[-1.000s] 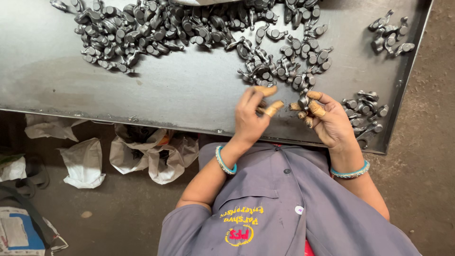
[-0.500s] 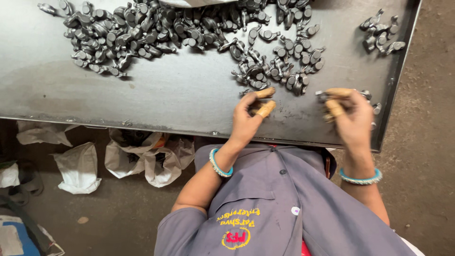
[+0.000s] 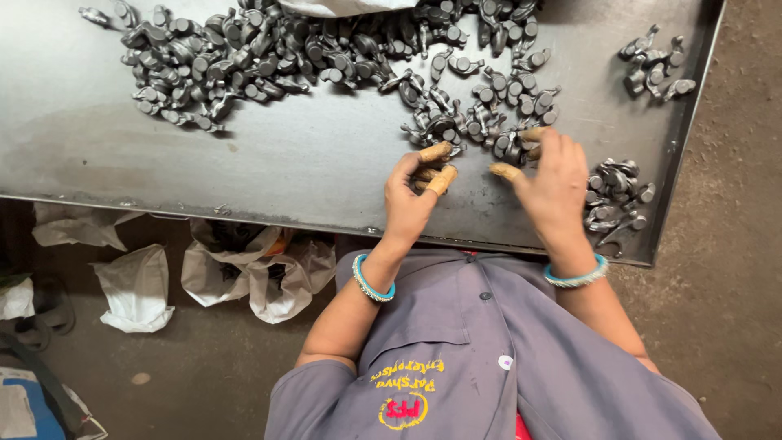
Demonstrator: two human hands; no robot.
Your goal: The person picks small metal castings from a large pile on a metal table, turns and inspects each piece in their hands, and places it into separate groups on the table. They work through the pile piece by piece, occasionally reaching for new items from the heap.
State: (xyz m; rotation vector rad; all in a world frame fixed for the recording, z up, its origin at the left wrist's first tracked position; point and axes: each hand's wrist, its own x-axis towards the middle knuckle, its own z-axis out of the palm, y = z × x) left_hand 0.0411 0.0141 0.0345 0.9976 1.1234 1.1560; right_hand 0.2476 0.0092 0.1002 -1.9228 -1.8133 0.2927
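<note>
At the near edge of the bench [image 3: 244,163], sorting of the small metal parts [image 3: 481,106] seems under way. The left hand [image 3: 411,195] curls, its capped fingers pinching what may be one part. The right hand [image 3: 554,183] spreads over the pile's near fringe, fingertips touching parts. Lifting one calls for a tight pinch.

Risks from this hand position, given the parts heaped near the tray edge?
1. The small pile lies close to the metal tray's raised lip; a sweep by the right hand might knock pieces over it.
2. The left hand has wrapped fingertips; grip on small castings may slip.
</note>
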